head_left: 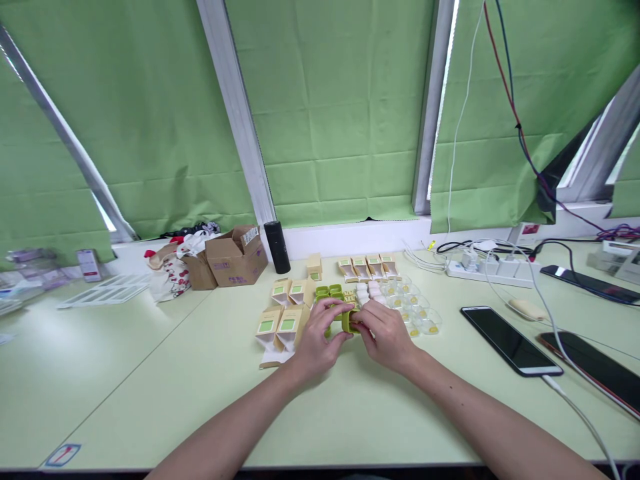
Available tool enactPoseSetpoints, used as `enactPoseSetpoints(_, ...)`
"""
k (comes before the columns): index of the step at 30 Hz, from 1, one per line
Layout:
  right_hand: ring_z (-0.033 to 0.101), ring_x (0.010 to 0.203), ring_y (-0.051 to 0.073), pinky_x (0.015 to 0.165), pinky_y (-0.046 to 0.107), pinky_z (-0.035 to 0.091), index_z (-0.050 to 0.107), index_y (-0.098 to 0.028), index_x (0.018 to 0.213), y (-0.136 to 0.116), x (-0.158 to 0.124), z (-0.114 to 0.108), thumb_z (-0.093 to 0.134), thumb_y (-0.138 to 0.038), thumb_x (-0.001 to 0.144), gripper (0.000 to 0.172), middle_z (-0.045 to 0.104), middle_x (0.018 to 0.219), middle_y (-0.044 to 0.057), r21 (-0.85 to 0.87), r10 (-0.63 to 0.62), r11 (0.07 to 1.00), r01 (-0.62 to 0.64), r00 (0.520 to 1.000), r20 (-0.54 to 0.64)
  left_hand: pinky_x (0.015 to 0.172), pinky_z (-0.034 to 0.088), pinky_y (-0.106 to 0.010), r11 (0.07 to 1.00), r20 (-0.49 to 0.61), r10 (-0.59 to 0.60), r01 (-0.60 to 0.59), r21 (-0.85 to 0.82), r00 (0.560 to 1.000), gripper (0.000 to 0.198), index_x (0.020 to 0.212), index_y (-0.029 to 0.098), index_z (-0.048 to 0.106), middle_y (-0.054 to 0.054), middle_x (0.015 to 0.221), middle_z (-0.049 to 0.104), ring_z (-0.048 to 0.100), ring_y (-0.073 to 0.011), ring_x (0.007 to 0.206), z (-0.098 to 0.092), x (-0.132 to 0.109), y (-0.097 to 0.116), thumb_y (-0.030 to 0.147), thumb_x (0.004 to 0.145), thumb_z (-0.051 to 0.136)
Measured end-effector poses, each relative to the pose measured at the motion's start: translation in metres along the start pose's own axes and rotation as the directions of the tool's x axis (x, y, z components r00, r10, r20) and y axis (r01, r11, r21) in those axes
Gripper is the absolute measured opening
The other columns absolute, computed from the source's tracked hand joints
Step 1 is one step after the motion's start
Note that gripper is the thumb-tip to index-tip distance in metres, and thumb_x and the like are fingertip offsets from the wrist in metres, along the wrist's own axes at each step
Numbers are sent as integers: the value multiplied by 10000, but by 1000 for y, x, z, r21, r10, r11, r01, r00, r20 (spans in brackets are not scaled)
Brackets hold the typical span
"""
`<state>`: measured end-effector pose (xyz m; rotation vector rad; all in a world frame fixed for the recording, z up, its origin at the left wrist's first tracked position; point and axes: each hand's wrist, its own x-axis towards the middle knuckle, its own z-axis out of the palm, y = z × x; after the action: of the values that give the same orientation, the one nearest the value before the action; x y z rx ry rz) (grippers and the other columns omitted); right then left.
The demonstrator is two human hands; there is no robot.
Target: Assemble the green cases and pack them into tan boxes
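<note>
My left hand [323,337] is closed around a small olive-green square cup [349,321], gripping it between thumb and fingers with its opening turned to the right. My right hand [383,330] is closed too, its fingertips pinched at that opening; whatever they hold there is hidden. Just behind my hands stand several more green cups [329,291]. To their right are small pale pink and white pieces [370,291], then several clear plastic domes [407,300] with yellowish bits inside. Beside my left hand stand several open cream cartons [277,327] with green windows.
Another row of cartons [367,268] stands at the back, near a black bottle [277,247] and a cardboard box [236,257]. On the right lie a phone [511,340] with a charging cable, a second phone [595,367] and a power strip [493,272]. White trays [106,291] lie far left.
</note>
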<state>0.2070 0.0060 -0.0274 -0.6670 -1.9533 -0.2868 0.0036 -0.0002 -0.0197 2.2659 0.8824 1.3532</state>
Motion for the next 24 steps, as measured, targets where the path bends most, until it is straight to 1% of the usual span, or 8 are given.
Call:
enactPoseSetpoints(8, 547, 721, 179, 618, 298, 366, 659, -210, 946, 3, -2, 3, 529, -41, 994, 218, 687, 793, 26, 39, -8, 999, 8, 1000, 7, 1128, 525, -514, 1000, 12, 19, -19, 4, 1000, 544, 1371, 323, 689, -96, 1325, 633, 584, -312, 1325, 0, 0, -3, 76, 888, 726)
enactPoseSetpoints(12, 537, 719, 180, 624, 294, 375, 670, -204, 959, 4, -3, 4, 549, -54, 1003, 198, 695, 790, 24, 49, -26, 998, 27, 1000, -10, 1128, 525, -515, 1000, 14, 17, -17, -3, 1000, 544, 1380, 325, 682, -95, 1333, 623, 584, -310, 1324, 0, 0, -3, 80, 896, 724)
enactPoseSetpoints(19, 537, 725, 187, 617, 302, 388, 702, -201, 963, 6, -3, 4, 582, -101, 1028, 169, 701, 774, 22, 7, -29, 1000, 29, 1000, -9, 1138, 521, -510, 1000, 25, -6, 6, -8, 1000, 552, 1386, 331, 681, -95, 1339, 614, 589, -305, 1318, 0, 0, -5, 80, 897, 732)
enactPoseSetpoints(24, 546, 703, 181, 612, 303, 400, 715, -209, 960, 8, -4, 4, 585, -93, 1022, 185, 703, 753, 18, 4, -47, 999, 47, 999, -13, 1138, 521, -508, 1000, 42, -10, 10, -9, 999, 541, 1376, 336, 696, -92, 1335, 614, 591, -305, 1313, -2, 1, -5, 93, 895, 745)
